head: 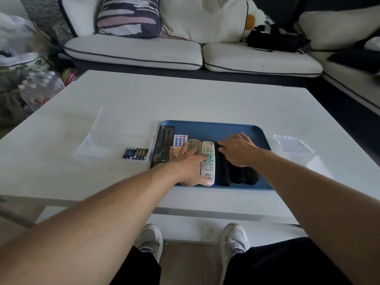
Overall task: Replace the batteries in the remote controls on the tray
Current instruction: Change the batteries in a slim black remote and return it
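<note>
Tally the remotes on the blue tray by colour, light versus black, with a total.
Light remotes: 3 (white with blue and orange buttons, grey, white with green buttons).
Black remotes: 4 (long one at the tray's left edge, three under the right hand).
Total: 7.

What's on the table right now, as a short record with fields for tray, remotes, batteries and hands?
tray: blue tray on the white table
remotes: row of seven on the tray, light ones and black ones
batteries: loose group in a clear box left of the tray
left hand: left hand lies flat over the light remotes
right hand: right hand rests on the black remotes
</note>
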A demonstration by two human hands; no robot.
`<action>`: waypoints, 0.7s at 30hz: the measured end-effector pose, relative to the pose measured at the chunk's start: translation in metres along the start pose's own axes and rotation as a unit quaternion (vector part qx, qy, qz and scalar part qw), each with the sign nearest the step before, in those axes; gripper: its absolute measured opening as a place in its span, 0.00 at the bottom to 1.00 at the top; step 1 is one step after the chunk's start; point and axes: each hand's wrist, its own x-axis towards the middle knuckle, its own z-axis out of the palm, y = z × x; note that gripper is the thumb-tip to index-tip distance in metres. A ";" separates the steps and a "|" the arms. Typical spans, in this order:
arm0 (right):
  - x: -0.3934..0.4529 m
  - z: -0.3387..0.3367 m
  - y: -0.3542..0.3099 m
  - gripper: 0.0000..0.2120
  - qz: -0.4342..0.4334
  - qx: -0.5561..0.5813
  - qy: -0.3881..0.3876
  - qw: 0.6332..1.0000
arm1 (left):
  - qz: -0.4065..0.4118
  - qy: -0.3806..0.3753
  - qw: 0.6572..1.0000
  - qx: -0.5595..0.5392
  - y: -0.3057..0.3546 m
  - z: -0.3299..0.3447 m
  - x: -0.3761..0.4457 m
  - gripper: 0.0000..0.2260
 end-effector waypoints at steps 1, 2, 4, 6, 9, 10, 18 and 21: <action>0.001 0.002 0.000 0.11 0.007 0.018 0.011 1.000 | 0.000 0.002 1.000 0.000 0.000 0.000 0.000 0.41; 0.000 0.004 0.001 0.12 0.014 0.028 0.019 0.999 | 0.000 0.003 1.000 0.000 0.001 0.000 0.000 0.41; -0.002 0.004 0.002 0.21 0.041 0.034 0.017 0.998 | 0.000 0.003 1.000 0.000 0.002 0.000 -0.001 0.41; -0.004 0.002 0.003 0.25 0.054 0.027 0.006 0.998 | 0.000 0.002 1.000 -0.001 0.002 0.000 -0.001 0.42; -0.004 0.001 0.000 0.25 0.048 0.017 -0.004 0.999 | -0.002 0.001 1.000 -0.002 0.003 0.000 -0.001 0.42; -0.004 0.001 -0.002 0.25 0.050 0.019 -0.008 0.999 | -0.003 0.001 1.000 -0.003 0.002 0.001 -0.001 0.42; -0.006 -0.013 -0.011 0.21 0.082 0.148 0.069 0.983 | -0.008 -0.002 1.000 -0.009 0.001 0.002 0.000 0.43; -0.012 -0.025 -0.017 0.17 0.091 0.204 0.090 0.970 | -0.009 -0.005 1.000 -0.011 0.002 0.000 0.000 0.42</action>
